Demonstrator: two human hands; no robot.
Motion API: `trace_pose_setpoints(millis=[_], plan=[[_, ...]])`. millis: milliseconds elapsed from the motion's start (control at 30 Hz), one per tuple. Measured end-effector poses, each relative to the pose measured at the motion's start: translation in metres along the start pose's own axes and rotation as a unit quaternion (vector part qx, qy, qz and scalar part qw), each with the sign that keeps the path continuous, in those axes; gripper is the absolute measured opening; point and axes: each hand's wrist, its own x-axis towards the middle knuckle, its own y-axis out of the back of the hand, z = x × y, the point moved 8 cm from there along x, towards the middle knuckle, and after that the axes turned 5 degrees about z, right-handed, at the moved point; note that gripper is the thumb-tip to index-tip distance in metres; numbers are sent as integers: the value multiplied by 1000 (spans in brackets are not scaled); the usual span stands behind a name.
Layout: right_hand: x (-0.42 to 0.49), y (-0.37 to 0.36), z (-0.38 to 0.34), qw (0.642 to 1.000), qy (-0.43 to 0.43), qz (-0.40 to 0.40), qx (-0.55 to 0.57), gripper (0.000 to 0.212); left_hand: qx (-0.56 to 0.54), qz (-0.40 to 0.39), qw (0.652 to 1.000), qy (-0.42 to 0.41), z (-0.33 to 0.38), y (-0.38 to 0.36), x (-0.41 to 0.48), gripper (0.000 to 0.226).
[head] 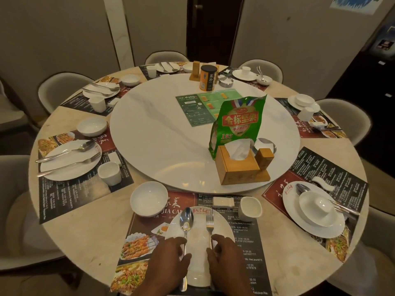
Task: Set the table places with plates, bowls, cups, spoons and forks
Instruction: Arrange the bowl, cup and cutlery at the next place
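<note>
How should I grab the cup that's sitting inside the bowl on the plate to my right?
Take the cup by its upper sides, thumb and fingers opposite, coming straight down from above. It stands in the bowl, whose rim would probably block a side approach.

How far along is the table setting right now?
Done: left plate, its bowl and cup set apart. In hand: left hand grips the spoon, right hand pinches the fork on the near plate. To do: the right plate carries a stacked bowl.
</note>
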Motion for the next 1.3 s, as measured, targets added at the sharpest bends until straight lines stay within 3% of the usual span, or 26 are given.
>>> trace_pose_setpoints(millis=[67, 133, 233, 300, 367, 533, 1167, 1300], plan=[[1, 15, 3, 999, 2, 45, 9, 35, -24, 43, 999, 5, -1, 17, 2, 31], [6, 46, 11, 989, 18, 148, 13, 34, -57, 127, 990, 35, -10, 44, 6, 20], [26, 88, 38, 972, -68, 223, 30, 43, -120, 209, 965, 108, -30, 75, 15, 19], [46, 98, 56, 968, -126, 211, 42, 65, -139, 154, 966, 154, -41, 70, 25, 19], [63, 96, 62, 975, -125, 173, 58, 84, -139, 83, 974, 157, -46, 53, 32, 18], [82, 80, 57, 987, -101, 96, 85, 94, -119, 2, 979, 167, -53, 27, 29, 13], [83, 88, 58, 990, -67, 106, 70, 79, -106, 55, 979, 167, -48, 29, 17, 22], [80, 86, 59, 991, -81, 85, 69, 94, -107, 55, 975, 185, -48, 28, 15, 22]])
